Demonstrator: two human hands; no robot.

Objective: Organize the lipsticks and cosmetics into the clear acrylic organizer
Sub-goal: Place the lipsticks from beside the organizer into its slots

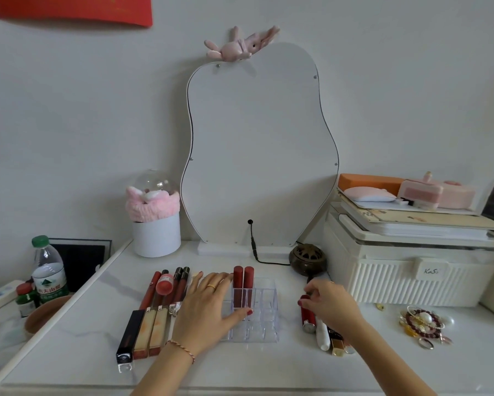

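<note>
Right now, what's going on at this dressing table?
A person is sorting lipsticks into a clear acrylic organizer. The left hand rests flat against the organizer, steadying it, while the right hand closes its fingers on a red lipstick lying to its right. Two dark red lipsticks already stand in the back compartments. A row of lip glosses waits on the left.

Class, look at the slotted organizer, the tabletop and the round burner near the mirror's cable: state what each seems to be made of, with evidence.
Organizer: clear hard plastic, likely acrylic; the table shows through its glossy walls.
Tabletop: white with faint grey veins and a sheen, so marble or a marble-look surface; which one is unclear.
Burner: dark bronze-coloured, pierced lid with dull shine, probably metal.
</note>
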